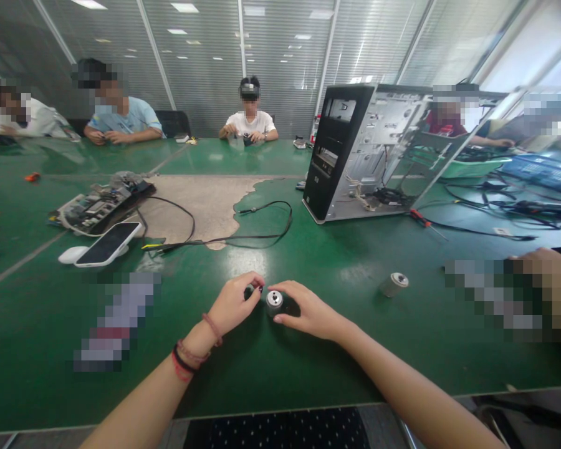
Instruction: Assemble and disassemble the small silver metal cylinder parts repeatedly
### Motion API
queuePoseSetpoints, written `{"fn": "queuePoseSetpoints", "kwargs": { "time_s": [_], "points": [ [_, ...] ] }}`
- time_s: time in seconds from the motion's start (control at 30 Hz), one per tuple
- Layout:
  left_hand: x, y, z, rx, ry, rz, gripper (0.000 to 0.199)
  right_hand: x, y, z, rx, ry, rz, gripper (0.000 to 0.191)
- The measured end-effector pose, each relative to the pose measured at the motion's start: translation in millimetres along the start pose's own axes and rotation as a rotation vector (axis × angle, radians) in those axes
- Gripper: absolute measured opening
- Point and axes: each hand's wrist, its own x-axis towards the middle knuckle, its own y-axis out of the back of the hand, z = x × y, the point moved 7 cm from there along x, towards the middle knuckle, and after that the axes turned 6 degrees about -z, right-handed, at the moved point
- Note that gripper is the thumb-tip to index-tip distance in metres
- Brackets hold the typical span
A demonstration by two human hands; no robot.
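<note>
A small silver metal cylinder (275,300) stands upright on the green table (262,374), between my hands. My right hand (306,308) curves around its right side, thumb at the front and fingers behind it. Just to its left, my left hand (238,301) is pinched on a small dark part (260,289) whose shape I cannot make out. Bracelets circle my left wrist. Another silver cylinder (396,284) stands farther right on the tabletop.
An open computer case (339,156) stands at the back right. Cables (262,237), a white phone (107,243) and a circuit assembly (103,202) lie beyond my hands. Another person's hand (549,274) is at the right edge; several people sit around the table.
</note>
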Motion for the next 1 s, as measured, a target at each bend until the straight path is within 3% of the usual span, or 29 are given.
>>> {"fn": "queuePoseSetpoints", "kwargs": {
  "time_s": [0.23, 0.47, 0.57, 0.67, 0.83, 0.9, 1.0],
  "points": [
    [-1, 0.2, 0, 0.023, 0.014, 0.010, 0.014, 4, -3, 3, -0.024, -0.013, 0.079, 0.036],
    [-1, 1.4, 2, 0.037, 0.000, 0.015, 0.014, 3, 0, 2, -0.015, -0.047, 0.077, 0.035],
    [-1, 1.9, 1, 0.042, 0.001, 0.017, 0.013, 1, 8, 4, -0.047, -0.066, 0.145, 0.035],
    [-1, 2.0, 0, 0.043, 0.003, 0.017, 0.014, -3, 33, 10, -0.097, -0.105, 0.285, 0.032],
    [-1, 0.4, -2, 0.044, 0.008, 0.014, 0.013, -31, 103, 37, -0.336, -0.250, 0.590, 0.028],
    [-1, -0.4, -3, 0.041, 0.007, 0.015, 0.014, -50, 129, 57, -0.452, -0.374, 0.671, 0.031],
    [-1, -1.6, -3, 0.039, 0.008, 0.008, 0.015, -84, 156, 94, -0.581, -0.691, 0.699, 0.037]
  ]
}}
